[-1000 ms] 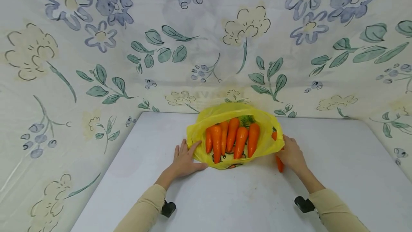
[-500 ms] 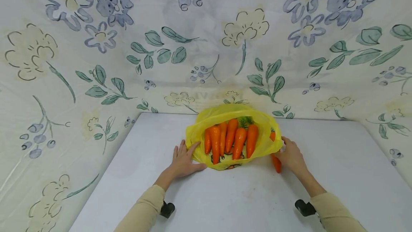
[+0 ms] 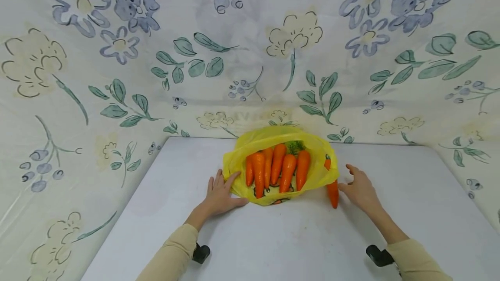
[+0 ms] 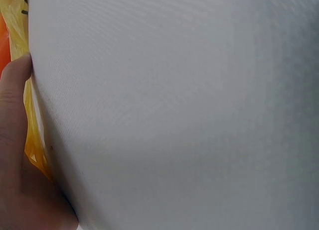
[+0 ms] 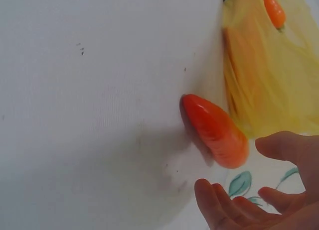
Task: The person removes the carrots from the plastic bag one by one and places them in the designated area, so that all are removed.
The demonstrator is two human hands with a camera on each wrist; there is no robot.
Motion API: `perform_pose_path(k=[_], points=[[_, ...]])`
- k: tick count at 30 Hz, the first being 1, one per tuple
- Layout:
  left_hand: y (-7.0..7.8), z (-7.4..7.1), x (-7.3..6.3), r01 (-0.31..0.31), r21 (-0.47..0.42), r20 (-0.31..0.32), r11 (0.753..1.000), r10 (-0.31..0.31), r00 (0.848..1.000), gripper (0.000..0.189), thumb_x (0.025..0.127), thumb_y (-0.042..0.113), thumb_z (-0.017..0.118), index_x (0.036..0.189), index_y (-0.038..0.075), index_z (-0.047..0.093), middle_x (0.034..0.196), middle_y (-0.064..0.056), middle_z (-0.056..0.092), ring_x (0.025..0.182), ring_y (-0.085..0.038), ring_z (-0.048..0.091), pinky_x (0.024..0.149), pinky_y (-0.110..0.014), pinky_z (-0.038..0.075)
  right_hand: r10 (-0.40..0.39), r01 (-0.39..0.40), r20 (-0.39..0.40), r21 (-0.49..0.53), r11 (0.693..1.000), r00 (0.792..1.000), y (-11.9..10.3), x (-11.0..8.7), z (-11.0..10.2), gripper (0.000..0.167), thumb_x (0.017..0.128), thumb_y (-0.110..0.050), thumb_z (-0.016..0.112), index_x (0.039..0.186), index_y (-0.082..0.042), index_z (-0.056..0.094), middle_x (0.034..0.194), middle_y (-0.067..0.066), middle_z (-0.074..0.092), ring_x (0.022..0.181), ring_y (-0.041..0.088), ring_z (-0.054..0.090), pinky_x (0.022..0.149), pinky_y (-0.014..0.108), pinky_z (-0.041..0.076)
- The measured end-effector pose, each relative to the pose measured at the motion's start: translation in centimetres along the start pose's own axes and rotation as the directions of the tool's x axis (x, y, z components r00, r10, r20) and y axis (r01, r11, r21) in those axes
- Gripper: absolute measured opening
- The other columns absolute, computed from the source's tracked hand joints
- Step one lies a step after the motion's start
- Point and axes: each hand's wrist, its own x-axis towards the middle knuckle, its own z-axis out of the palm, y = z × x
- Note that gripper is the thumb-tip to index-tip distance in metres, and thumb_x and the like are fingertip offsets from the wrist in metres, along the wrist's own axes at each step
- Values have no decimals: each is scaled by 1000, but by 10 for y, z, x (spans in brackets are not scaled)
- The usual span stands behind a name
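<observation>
While pale cloth (image 3: 250, 64) w/ blue & cream flowers & green leaves covers the L side, back & R side, a white table (image 3: 258, 237) fills the lower middle. From the L: a beige L sleeve (image 3: 169, 253), w/ a black L device (image 3: 201, 254) just beside its cuff. Next, the L hand (image 3: 220, 196), palm down, fingers spread & fairly straight, i.e. no curled grip, touching the L edge of a yellow bag (image 3: 273, 135); the index fingertip lies over the rim & the thumb points R along the front.

The bag lies approx. mid-table, near the far edge, mouth facing the person. In it, 6 orange carrots (image 3: 278, 161) side by side, tips twd the person, w/ feathery greens (image 3: 295, 147) behind, upper R.

Just R of the bag, a loose carrot (image 3: 333, 194) on the table, tip twd the person, upper end hidden by the bag's R side in the head view. Then the R hand (image 3: 361, 191), thumb & fingers parted, holding nothing. R wrist view: the loose carrot's fat end is just beside the thumb, w/ a slim gap btwn. Last, far R: a black R device (image 3: 379, 256) & a beige R sleeve (image 3: 418, 261).
</observation>
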Motion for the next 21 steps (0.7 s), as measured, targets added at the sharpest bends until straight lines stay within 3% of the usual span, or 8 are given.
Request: perform_pose_path(k=[11, 21], points=[[-9, 4, 3, -7, 1, -12, 1000, 7, 1000, 93, 82, 58, 70, 156, 19, 28, 160, -32, 10, 150, -43, -5, 118, -60, -9, -18, 19, -13, 33, 999, 1000, -9, -5, -12, 68, 92, -15, 58, 148, 9, 29, 143, 37, 37, 115, 48, 54, 84, 48, 57], [-5, 2, 1, -8, 1, -13, 1000, 8, 1000, 91, 83, 56, 70, 155, 18, 30, 159, -33, 10, 150, -44, -4, 118, -61, -7, -20, 23, -47, 51, 998, 999, -28, -3, -40, 71, 95, -18, 58, 151, 7, 23, 147, 37, 33, 121, 50, 51, 89, 54, 54]])
